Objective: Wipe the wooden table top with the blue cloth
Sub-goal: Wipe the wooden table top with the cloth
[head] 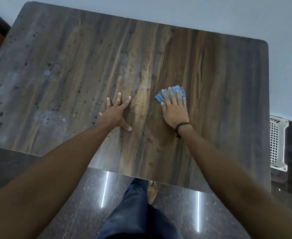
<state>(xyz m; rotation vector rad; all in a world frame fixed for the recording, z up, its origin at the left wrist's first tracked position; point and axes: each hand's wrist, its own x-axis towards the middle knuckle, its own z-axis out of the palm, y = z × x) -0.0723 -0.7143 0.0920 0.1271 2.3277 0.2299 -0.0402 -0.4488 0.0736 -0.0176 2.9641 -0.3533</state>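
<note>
The wooden table top [219,80] fills most of the view, brown and grey with streaked grain. Dark spots and pale dusty smears cover its left half. My right hand [175,111] lies flat on the blue cloth [160,97], pressing it onto the table right of centre; the cloth's crumpled edge shows beyond my fingers. My left hand [116,113] rests flat on the bare wood to the left, fingers spread, holding nothing. A black band circles my right wrist.
A white slatted plastic basket [277,144] stands on the floor beyond the table's right edge. A pale wall runs behind the table. Dark glossy floor tiles [83,204], my trouser leg and bare foot are below the near edge.
</note>
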